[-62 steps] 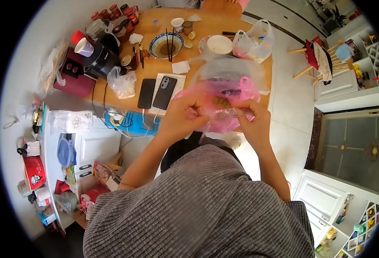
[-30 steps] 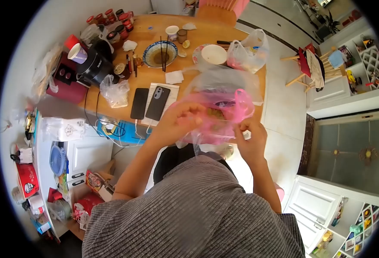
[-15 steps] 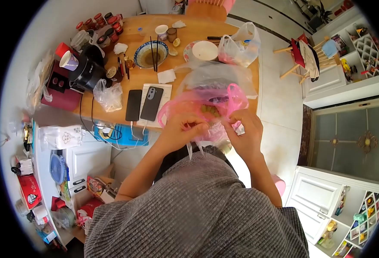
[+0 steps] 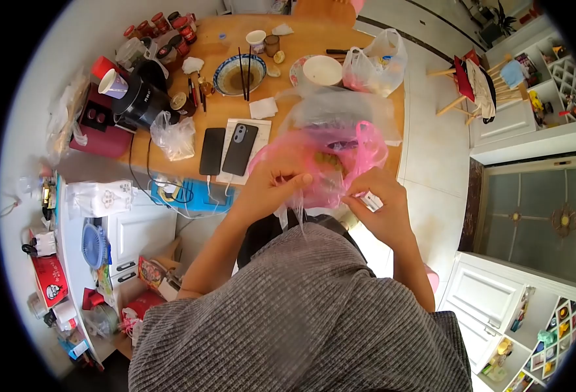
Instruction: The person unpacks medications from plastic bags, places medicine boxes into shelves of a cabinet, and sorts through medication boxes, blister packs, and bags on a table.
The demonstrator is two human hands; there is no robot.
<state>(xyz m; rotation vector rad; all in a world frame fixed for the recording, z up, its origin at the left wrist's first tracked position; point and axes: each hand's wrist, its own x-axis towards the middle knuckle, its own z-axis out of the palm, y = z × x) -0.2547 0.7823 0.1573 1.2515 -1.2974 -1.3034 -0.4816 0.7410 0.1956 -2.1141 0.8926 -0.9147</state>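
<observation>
A thin clear plastic bag (image 4: 299,208) hangs from my left hand (image 4: 271,189), whose thumb and fingers are closed on it. Its loose ends dangle just above my lap. To the right, my right hand (image 4: 386,206) pinches part of the same clear plastic between thumb and forefinger. Behind and between my hands lies a pink plastic bag (image 4: 370,150) with a loop handle standing up and yellow-green contents inside, partly hidden by the film. A larger translucent bag (image 4: 340,114) is spread on the table beyond it.
Two phones (image 4: 239,149) with cables lie left of the bags on the wooden table (image 4: 232,111). Farther back are a patterned bowl (image 4: 226,75) with chopsticks, a white bowl (image 4: 322,70) and a white carrier bag (image 4: 376,65). Jars and a black appliance (image 4: 141,101) crowd the left side.
The view has shifted slightly, so the table appears farther right. My left hand has risen a little and my right hand has dropped, with the clear plastic between them.
</observation>
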